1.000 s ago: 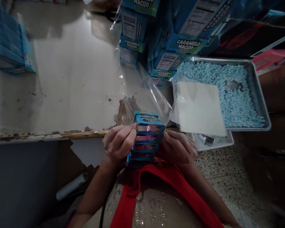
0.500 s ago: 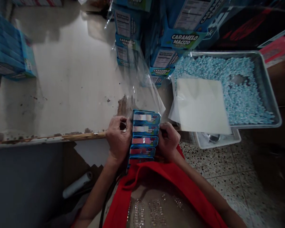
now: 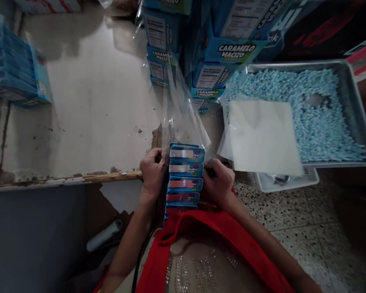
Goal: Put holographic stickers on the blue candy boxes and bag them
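In front of my body a row of small blue candy packs (image 3: 186, 169) lies in a blue display box, held against the table edge. A clear plastic bag (image 3: 186, 118) covers it, and its loose end stretches away over the table. On the left side of the row, my left hand (image 3: 152, 170) is closed, with thumb and forefinger pinching the bag. My right hand (image 3: 218, 179) is closed on the opposite side, its fingers curled in at the plastic. The fingertips of both hands are partly hidden.
Stacked blue candy boxes (image 3: 221, 53) stand ahead, with more boxes (image 3: 21, 73) at far left. To the right, a metal tray (image 3: 361, 110) holds small blue candies, and a cream sheet (image 3: 264, 136) overlaps it. The worn table edge (image 3: 110, 178) runs leftward.
The view has shifted slightly, so the surroundings sit a little differently in the picture. Both hands keep their closed hold beside the row of packs.
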`<state>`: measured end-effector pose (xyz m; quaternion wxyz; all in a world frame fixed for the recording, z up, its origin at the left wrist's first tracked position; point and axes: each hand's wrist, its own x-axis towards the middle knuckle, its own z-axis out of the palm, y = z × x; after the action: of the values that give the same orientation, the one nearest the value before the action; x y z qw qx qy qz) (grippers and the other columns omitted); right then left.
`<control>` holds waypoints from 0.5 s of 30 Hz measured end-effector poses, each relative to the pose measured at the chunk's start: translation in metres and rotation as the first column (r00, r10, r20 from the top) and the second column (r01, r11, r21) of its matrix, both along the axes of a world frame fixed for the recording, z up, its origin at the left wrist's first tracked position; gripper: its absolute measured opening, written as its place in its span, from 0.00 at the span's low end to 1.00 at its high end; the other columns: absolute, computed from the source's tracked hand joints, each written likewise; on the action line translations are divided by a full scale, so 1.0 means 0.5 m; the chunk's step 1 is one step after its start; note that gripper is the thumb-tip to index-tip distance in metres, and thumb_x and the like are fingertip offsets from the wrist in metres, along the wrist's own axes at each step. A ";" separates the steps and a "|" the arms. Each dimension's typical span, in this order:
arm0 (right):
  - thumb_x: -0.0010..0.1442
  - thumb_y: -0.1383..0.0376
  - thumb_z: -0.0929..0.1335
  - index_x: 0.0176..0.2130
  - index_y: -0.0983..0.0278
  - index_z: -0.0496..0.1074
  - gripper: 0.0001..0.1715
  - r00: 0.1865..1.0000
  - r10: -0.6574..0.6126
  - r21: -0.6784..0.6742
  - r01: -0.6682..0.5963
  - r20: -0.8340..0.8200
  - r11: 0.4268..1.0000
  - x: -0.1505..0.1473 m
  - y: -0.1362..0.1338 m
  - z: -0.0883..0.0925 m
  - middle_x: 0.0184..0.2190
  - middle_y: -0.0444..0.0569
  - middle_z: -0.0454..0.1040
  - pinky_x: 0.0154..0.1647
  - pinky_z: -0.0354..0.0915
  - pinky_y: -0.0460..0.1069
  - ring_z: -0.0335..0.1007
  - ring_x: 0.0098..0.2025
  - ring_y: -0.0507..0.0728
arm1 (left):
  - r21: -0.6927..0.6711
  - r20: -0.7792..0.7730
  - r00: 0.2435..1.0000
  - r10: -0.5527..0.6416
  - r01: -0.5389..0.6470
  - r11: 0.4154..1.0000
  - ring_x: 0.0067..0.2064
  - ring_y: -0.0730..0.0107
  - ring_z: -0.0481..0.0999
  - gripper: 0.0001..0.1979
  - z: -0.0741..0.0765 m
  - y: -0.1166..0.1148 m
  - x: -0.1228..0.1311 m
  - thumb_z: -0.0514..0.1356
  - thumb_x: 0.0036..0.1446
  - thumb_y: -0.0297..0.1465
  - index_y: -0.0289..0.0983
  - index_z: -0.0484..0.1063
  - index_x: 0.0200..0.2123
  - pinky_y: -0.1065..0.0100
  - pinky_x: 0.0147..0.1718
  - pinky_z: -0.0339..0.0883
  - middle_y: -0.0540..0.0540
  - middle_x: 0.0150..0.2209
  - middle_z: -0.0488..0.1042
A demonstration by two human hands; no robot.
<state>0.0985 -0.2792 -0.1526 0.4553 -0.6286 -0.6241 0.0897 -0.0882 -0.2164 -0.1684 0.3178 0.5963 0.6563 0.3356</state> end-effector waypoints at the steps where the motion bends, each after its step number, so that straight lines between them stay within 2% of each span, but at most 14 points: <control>1: 0.61 0.68 0.69 0.28 0.60 0.69 0.09 0.999 -0.028 -0.020 0.027 -0.037 0.999 -0.002 -0.002 -0.001 0.20 0.37 0.70 0.21 0.57 0.44 0.59 0.19 0.47 | 0.029 0.014 1.000 -0.009 0.008 1.000 0.30 0.70 0.70 0.16 -0.003 -0.001 -0.002 0.57 0.66 0.40 0.38 0.74 0.30 0.69 0.32 0.60 0.49 0.27 0.74; 2: 0.61 0.68 0.69 0.29 0.60 0.69 0.08 0.996 -0.055 -0.040 0.052 -0.073 0.998 -0.004 -0.003 -0.001 0.20 0.37 0.70 0.21 0.57 0.43 0.59 0.19 0.47 | 0.079 -0.005 1.000 -0.020 0.020 0.997 0.31 0.70 0.71 0.15 -0.006 -0.001 -0.005 0.57 0.66 0.39 0.38 0.75 0.31 0.69 0.33 0.62 0.48 0.29 0.76; 4: 0.62 0.68 0.69 0.31 0.61 0.70 0.07 0.992 -0.080 -0.063 0.074 -0.101 0.995 -0.006 -0.006 -0.004 0.22 0.37 0.71 0.22 0.58 0.43 0.61 0.20 0.47 | 0.205 -0.141 0.989 -0.034 0.063 0.977 0.31 0.69 0.72 0.15 -0.012 -0.002 -0.012 0.58 0.67 0.38 0.38 0.75 0.30 0.69 0.33 0.61 0.47 0.29 0.76; 7: 0.64 0.69 0.68 0.34 0.61 0.71 0.05 0.999 -0.035 -0.057 0.036 0.026 0.998 0.001 -0.008 -0.007 0.26 0.41 0.74 0.26 0.61 0.44 0.67 0.24 0.49 | 0.342 -0.377 0.926 -0.015 0.155 0.927 0.29 0.69 0.70 0.15 -0.015 -0.007 -0.027 0.59 0.67 0.36 0.38 0.74 0.27 0.68 0.31 0.56 0.47 0.26 0.74; 9: 0.64 0.70 0.68 0.34 0.61 0.71 0.06 0.991 -0.027 -0.035 0.032 0.134 0.999 0.010 -0.008 -0.009 0.27 0.42 0.75 0.27 0.61 0.45 0.69 0.26 0.50 | 0.409 -0.464 0.886 -0.001 0.215 0.887 0.28 0.69 0.69 0.14 -0.011 -0.014 -0.038 0.60 0.67 0.34 0.39 0.74 0.27 0.67 0.30 0.54 0.48 0.25 0.73; 13: 0.64 0.71 0.69 0.30 0.60 0.69 0.10 0.985 -0.035 0.060 0.025 0.170 0.998 0.021 -0.010 -0.013 0.27 0.42 0.76 0.27 0.62 0.44 0.69 0.26 0.49 | 0.527 -0.508 0.862 0.006 0.305 0.793 0.28 0.71 0.71 0.10 -0.005 -0.031 -0.055 0.61 0.67 0.29 0.40 0.75 0.30 0.68 0.30 0.55 0.50 0.24 0.73; 15: 0.63 0.71 0.69 0.29 0.60 0.69 0.11 0.984 -0.009 0.088 -0.007 0.177 0.996 0.021 -0.012 -0.017 0.27 0.42 0.77 0.27 0.61 0.44 0.69 0.26 0.48 | 0.559 -0.484 0.875 0.012 0.298 0.773 0.28 0.71 0.72 0.09 -0.008 -0.039 -0.054 0.62 0.67 0.29 0.40 0.75 0.31 0.68 0.30 0.56 0.50 0.24 0.74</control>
<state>0.1091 -0.2852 -0.1611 0.4253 -0.6136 -0.6653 0.0053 -0.1153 -0.2358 -0.1722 -0.0350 0.7786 0.5169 0.3541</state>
